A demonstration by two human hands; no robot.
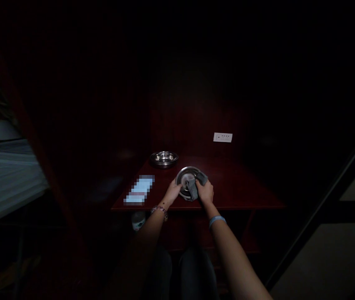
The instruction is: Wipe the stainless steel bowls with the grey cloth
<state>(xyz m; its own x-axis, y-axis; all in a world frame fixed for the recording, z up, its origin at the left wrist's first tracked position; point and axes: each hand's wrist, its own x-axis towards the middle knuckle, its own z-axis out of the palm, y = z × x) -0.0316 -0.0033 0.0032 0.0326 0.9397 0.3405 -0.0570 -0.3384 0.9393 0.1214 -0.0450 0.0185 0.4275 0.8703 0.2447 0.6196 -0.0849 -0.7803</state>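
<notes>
We see left hand [172,192] curled around near rim of tilted steel dish [185,176], gripping it. Right hand [205,191] closed on grey cloth [192,188], cloth pressed against dish, draped over rim and into bowl. Dish sits just above front edge of surface [242,196]. Below edge, left of dish: small bottle [138,221]. Left of dish: blurred flat pack [139,190]. Beyond dish: second steel bowl [164,158], shiny inside. Farther beyond: white wall socket plate [222,137].

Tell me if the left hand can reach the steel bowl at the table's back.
Likely yes: nothing stands between the left hand and the steel bowl on the table. But it holds the steel dish, so it must let go first.
</notes>
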